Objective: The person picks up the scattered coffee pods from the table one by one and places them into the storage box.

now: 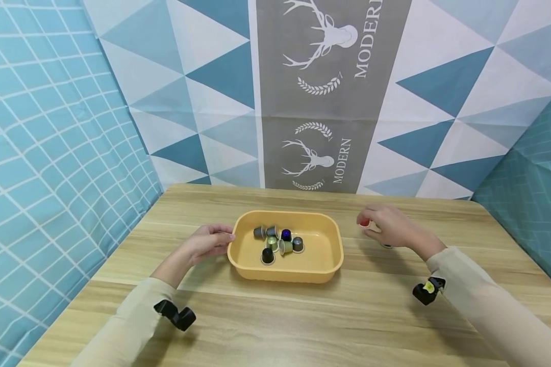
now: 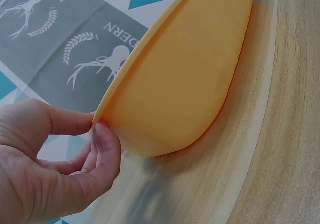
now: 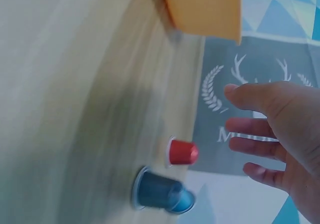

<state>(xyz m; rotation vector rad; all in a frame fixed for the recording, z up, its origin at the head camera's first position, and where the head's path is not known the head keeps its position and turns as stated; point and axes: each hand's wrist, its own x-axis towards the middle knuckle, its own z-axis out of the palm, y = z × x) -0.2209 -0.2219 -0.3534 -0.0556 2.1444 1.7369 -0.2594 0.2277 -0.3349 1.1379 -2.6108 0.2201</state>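
Observation:
A yellow plastic bin (image 1: 282,275) stands on the table with several coffee capsules inside, among them a black one (image 1: 268,256), a blue one (image 1: 286,235) and a light green one (image 1: 272,243). At the bin's left end, my left hand (image 1: 209,241) pinches the rim between thumb and finger, as the left wrist view shows closely. Right of the bin, my right hand (image 3: 285,129) has its fingers spread and holds nothing. Near its fingertips a red coffee capsule (image 3: 183,152) sits on the table. Beside that stand a dark blue capsule (image 3: 157,189) and a lighter blue capsule (image 3: 186,202), mostly hidden in the head view.
The wooden table (image 1: 266,326) reaches back to a patterned cloth (image 1: 225,102) with triangles and deer heads. Blue tile-patterned cloth (image 1: 50,142) hangs along the left side, and teal cloth (image 1: 528,188) on the right. Both sleeves carry small black wrist mounts (image 1: 176,314).

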